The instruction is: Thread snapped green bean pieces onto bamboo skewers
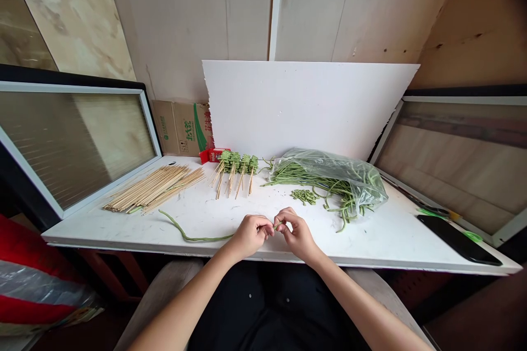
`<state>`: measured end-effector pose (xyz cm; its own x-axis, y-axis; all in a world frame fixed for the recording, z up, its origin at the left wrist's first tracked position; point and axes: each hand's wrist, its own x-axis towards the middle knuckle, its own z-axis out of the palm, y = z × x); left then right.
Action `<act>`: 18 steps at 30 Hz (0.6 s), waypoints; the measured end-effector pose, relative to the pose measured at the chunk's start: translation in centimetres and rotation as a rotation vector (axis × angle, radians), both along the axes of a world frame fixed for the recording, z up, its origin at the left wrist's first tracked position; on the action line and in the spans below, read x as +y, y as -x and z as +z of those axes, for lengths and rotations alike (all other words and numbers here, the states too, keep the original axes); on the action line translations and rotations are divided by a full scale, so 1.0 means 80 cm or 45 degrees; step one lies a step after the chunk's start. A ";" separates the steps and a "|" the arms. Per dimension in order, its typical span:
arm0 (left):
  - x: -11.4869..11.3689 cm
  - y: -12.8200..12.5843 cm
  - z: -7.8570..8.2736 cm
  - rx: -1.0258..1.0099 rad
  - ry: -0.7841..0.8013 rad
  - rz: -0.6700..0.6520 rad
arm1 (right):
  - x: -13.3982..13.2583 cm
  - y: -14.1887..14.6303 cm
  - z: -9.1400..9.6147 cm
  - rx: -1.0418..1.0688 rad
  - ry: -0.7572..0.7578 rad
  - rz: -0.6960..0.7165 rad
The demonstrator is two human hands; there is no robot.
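At the near edge of the worktop (379,241), the left hand (252,235) and right hand (297,236) meet almost fingertip to fingertip, both with fingers drawn in to a narrow pinch. Between them they grip a long green bean (197,239) — its tip shows at the right thumb and forefinger, while the rest trails out leftward past the left wrist and curls up across the worktop. Far to the right lies a flat black phone (457,238).

Beyond the hands, a small pile of short bean pieces (303,196) sits just left of loose bean ends. Off to the left, thin wooden sticks (148,186) lie in a spread heap. Farther back are sticks threaded with green pieces (239,162), then a clear plastic bag (333,162) partly covering many long beans (288,173). Behind everything on the worktop stand a printed cardboard box (185,129) and, leaning — a broad white board (308,104).
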<state>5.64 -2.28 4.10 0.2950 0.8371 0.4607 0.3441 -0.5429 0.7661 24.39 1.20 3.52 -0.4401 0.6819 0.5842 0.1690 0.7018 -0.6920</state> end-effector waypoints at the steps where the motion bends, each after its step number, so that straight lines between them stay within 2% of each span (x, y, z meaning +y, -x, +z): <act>1: 0.001 0.000 -0.002 -0.006 0.020 -0.006 | 0.000 0.002 -0.002 0.016 0.021 0.001; 3: 0.002 0.002 -0.004 0.010 0.047 0.012 | 0.000 0.002 -0.002 0.025 0.046 -0.020; 6: 0.004 0.006 -0.006 0.136 -0.032 0.144 | 0.008 -0.015 0.016 -0.068 0.135 0.014; 7: 0.005 0.008 -0.006 0.189 -0.079 0.196 | 0.014 -0.026 0.025 -0.128 0.237 0.102; 9: 0.006 0.012 -0.005 0.257 -0.151 0.261 | 0.029 -0.051 0.042 -0.221 0.591 0.376; 10: 0.007 0.014 -0.004 0.258 -0.162 0.268 | 0.037 -0.062 0.048 -0.144 0.702 0.374; 11: 0.008 0.015 -0.004 0.244 -0.161 0.262 | 0.044 -0.070 0.051 0.001 0.722 0.259; 13: 0.011 0.017 -0.005 0.207 -0.149 0.245 | 0.053 -0.075 0.052 0.124 0.634 -0.034; 15: 0.013 0.017 -0.008 0.199 -0.150 0.241 | 0.050 -0.068 0.047 0.010 0.361 -0.229; 18: 0.014 0.015 -0.012 0.208 -0.169 0.249 | 0.030 -0.046 0.042 -0.294 -0.109 -0.228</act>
<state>4.42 -1.17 3.12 0.2133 0.8210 0.5296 0.5650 -0.5459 0.6187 28.10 3.63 6.89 -0.4450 0.7137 0.5410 0.4418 0.7004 -0.5606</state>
